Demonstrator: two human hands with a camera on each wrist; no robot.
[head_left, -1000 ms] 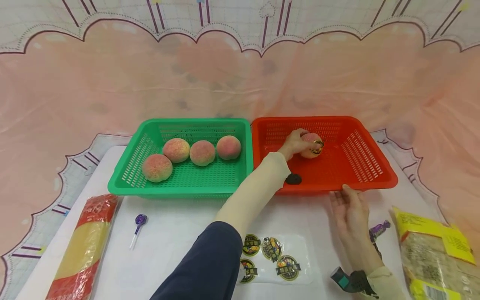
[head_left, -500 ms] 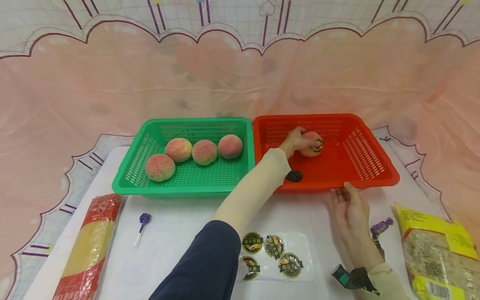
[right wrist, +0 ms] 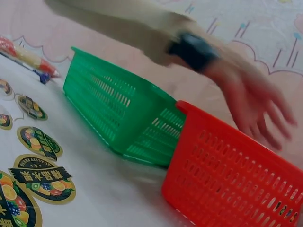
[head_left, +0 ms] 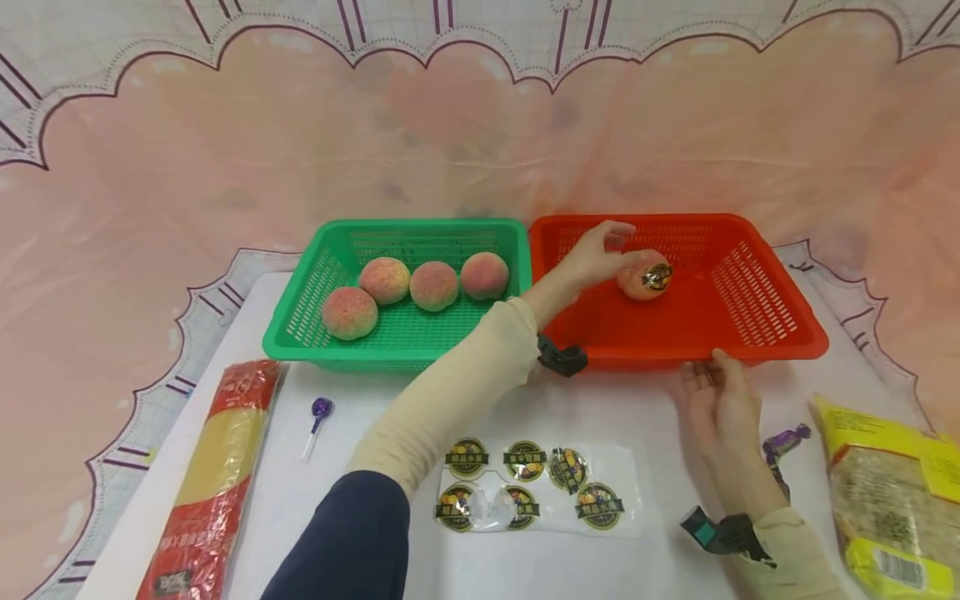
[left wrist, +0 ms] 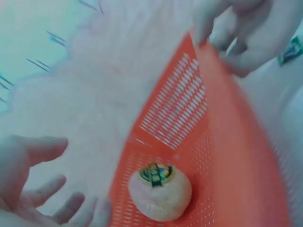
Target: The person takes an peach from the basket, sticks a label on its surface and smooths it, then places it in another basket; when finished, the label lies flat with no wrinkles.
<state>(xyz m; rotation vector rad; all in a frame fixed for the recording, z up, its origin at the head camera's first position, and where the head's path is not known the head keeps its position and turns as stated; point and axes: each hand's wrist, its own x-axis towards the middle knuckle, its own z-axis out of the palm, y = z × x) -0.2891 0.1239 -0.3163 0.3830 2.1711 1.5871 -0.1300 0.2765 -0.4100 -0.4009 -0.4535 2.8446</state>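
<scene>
One peach (head_left: 637,285) sits right of centre; your left hand (head_left: 596,257) spreads, your right hand (head_left: 723,408) pinches the red basket (head_left: 693,323).

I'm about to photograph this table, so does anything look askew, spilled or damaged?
One sticker on the sheet looks askew: its banner slants steeply, while the other banners there run nearly level. I see no spill or clear damage; the red basket and its peach look intact.
</scene>
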